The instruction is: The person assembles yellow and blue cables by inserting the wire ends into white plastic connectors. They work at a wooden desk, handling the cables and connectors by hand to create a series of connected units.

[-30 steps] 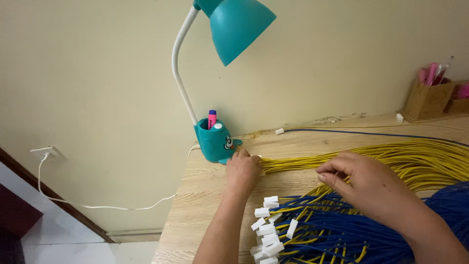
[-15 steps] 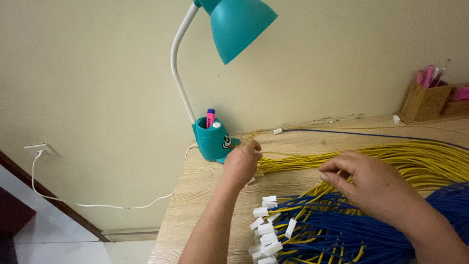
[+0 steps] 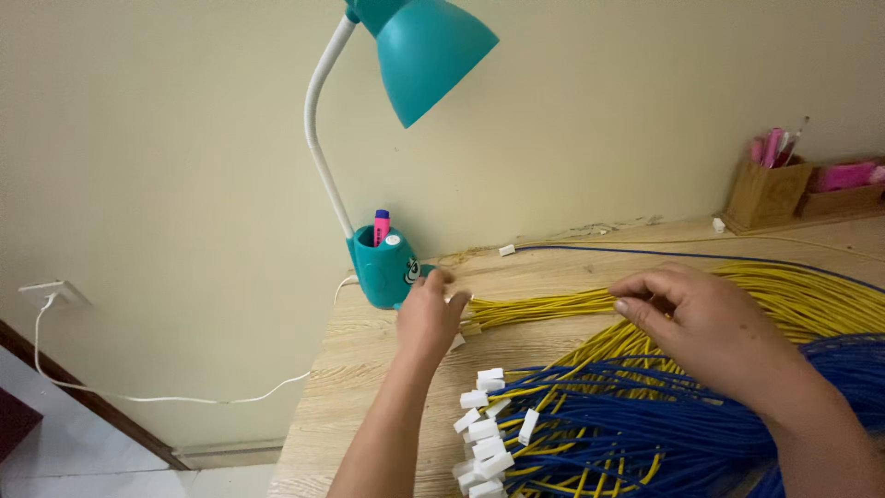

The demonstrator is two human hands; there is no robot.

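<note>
We see left hand (image 3: pixel 431 318) pinching end of yellow wire bundle (image 3: pixel 553 307) near surface (image 3: pixel 369 369) left edge, beside lamp base (image 3: pixel 383 269). Right hand (image 3: pixel 705 323) loosely curled over bundle, grip unclear. Wires look light, floppy; best held near white connectors (image 3: pixel 484 433).

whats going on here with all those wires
A person is sorting wires on a wooden desk. The left hand pinches the connector end of a bundle of yellow wires near the teal lamp. The right hand rests on the same yellow bundle further along, fingers curled. In front lies a heap of blue wires with white connectors. A wooden pen box stands by the wall.
</note>
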